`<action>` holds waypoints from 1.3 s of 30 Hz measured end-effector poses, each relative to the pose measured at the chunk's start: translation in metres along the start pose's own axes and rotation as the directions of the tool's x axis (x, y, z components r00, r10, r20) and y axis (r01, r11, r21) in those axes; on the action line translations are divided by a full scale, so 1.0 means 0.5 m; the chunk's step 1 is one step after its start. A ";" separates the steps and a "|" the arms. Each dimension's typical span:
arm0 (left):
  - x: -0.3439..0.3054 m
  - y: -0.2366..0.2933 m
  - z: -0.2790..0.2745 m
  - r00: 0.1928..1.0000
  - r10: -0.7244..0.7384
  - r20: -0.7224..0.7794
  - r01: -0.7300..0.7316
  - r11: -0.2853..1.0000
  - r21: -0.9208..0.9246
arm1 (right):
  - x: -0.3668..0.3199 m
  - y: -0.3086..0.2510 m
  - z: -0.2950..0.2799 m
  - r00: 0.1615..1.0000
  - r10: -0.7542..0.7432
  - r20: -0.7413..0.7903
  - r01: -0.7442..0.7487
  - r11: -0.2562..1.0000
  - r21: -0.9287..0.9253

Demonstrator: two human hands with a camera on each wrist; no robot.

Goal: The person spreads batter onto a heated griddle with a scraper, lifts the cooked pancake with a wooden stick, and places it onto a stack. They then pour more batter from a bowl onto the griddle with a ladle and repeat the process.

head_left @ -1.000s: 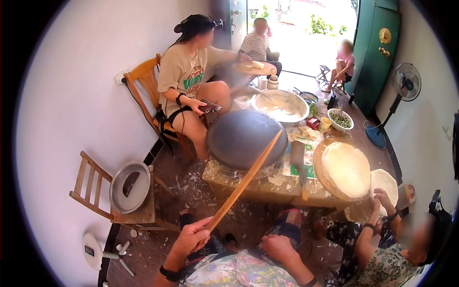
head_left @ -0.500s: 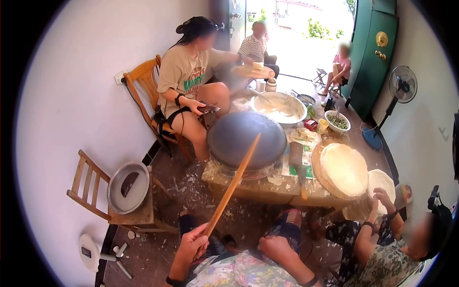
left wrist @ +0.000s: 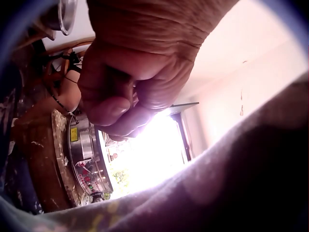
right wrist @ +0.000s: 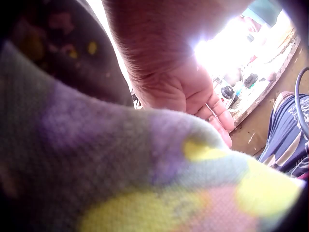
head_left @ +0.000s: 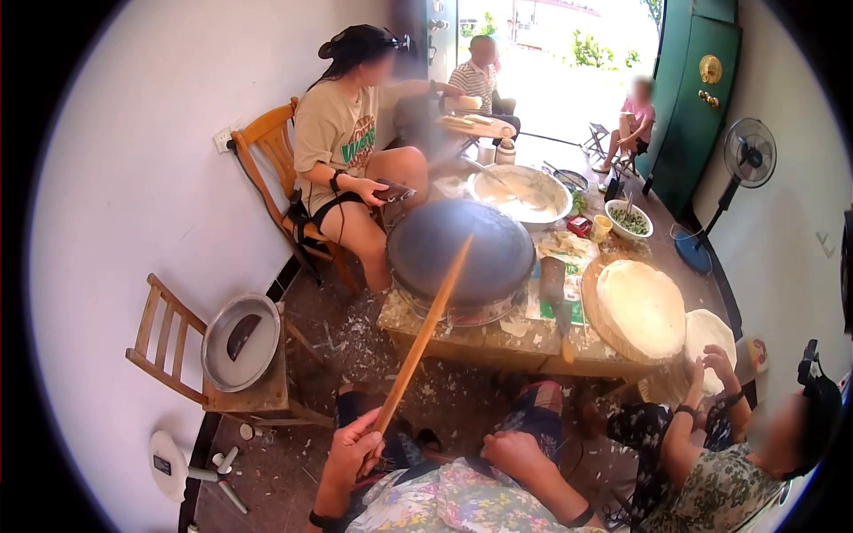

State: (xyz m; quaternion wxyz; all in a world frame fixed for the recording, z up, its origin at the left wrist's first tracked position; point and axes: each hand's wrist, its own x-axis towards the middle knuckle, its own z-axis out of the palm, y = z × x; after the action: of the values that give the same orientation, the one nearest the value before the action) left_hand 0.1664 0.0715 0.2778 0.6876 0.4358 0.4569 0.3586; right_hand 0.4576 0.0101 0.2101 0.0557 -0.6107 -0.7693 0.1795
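My left hand [head_left: 354, 449] grips the lower end of a long, tapered wooden stick [head_left: 426, 333]. The stick slants up and forward, its pointed tip overlapping the dark round griddle [head_left: 458, 249] in the head view. From the left wrist, the curled fingers [left wrist: 130, 118] and thumb show, but the stick is hidden. My right hand [head_left: 518, 453] lies over my lap, loosely curled and holding nothing. In the right wrist view its relaxed fingers [right wrist: 219, 113] show past the flowered cloth. A spatula-like tool [head_left: 553, 289] with a wooden handle lies right of the griddle.
A basin of batter [head_left: 560, 200] and a bowl of chopped greens [head_left: 628, 219] stand behind. Stacked flatbreads [head_left: 640, 306] lie at right, where a person [head_left: 715, 462] handles another. A seated person [head_left: 355, 133] reaches toward a board at left. A metal basin [head_left: 213, 355] sits on a chair.
The stick's tip has swung left across the griddle, with my left hand still around it. The seated person at left has moved a pale piece over the board. My right hand stays put.
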 end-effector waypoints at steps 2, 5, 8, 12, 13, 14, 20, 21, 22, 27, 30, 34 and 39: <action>0.000 -0.003 -0.002 1.000 0.006 0.007 -0.006 1.000 -0.007 | -0.001 -0.001 -0.004 1.000 0.002 0.005 -0.002 1.000 0.007; -0.003 -0.002 -0.003 1.000 0.019 0.002 -0.019 1.000 -0.009 | -0.004 -0.007 -0.015 1.000 0.013 0.010 -0.013 1.000 0.013; -0.010 0.006 -0.001 1.000 0.005 -0.013 -0.005 1.000 -0.009 | -0.006 -0.003 -0.012 0.999 0.013 0.034 -0.014 1.000 0.018; -0.010 -0.014 -0.020 1.000 0.000 -0.013 0.000 0.999 -0.044 | -0.001 0.007 -0.039 0.999 -0.002 0.032 0.002 1.000 0.002; -0.010 -0.022 -0.030 1.000 -0.002 -0.008 0.001 0.999 -0.053 | 0.002 0.011 -0.047 1.000 -0.007 0.012 0.007 1.000 -0.008; -0.012 -0.027 -0.036 1.000 -0.003 -0.004 0.003 0.998 -0.060 | 0.007 0.014 -0.054 1.000 -0.007 -0.014 0.007 0.999 -0.036; -0.038 -0.036 -0.048 0.999 -0.028 -0.038 0.030 0.998 0.051 | 0.028 0.008 -0.069 0.993 -0.055 -0.105 0.048 0.996 -0.071; -0.042 -0.036 -0.046 0.999 -0.042 -0.033 0.043 0.998 0.051 | 0.029 0.002 -0.062 0.994 -0.063 -0.093 0.058 0.997 -0.057; -0.047 -0.035 -0.042 0.998 -0.052 -0.030 0.053 0.997 0.050 | 0.032 -0.004 -0.055 0.994 -0.075 -0.082 0.072 0.996 -0.043; -0.060 -0.045 -0.043 0.999 -0.049 -0.021 0.051 0.995 0.089 | 0.032 -0.025 -0.027 0.988 -0.140 -0.065 0.141 0.990 0.009; -0.065 -0.048 -0.047 0.999 -0.045 -0.026 0.047 0.995 0.089 | 0.024 -0.024 -0.018 0.989 -0.135 -0.055 0.136 0.991 0.005; -0.071 -0.031 -0.029 0.996 -0.058 -0.071 0.064 0.993 0.099 | 0.017 -0.025 -0.020 0.988 -0.140 -0.065 0.142 0.989 0.033; -0.066 -0.042 -0.033 0.998 -0.039 -0.057 0.045 0.994 0.104 | 0.009 -0.023 -0.015 0.985 -0.144 -0.099 0.149 0.988 0.045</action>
State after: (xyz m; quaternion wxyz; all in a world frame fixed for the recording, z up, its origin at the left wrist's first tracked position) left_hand 0.1421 0.0386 0.2653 0.6583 0.4518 0.5028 0.3311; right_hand 0.4482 0.0140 0.2203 0.1214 -0.5587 -0.8035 0.1658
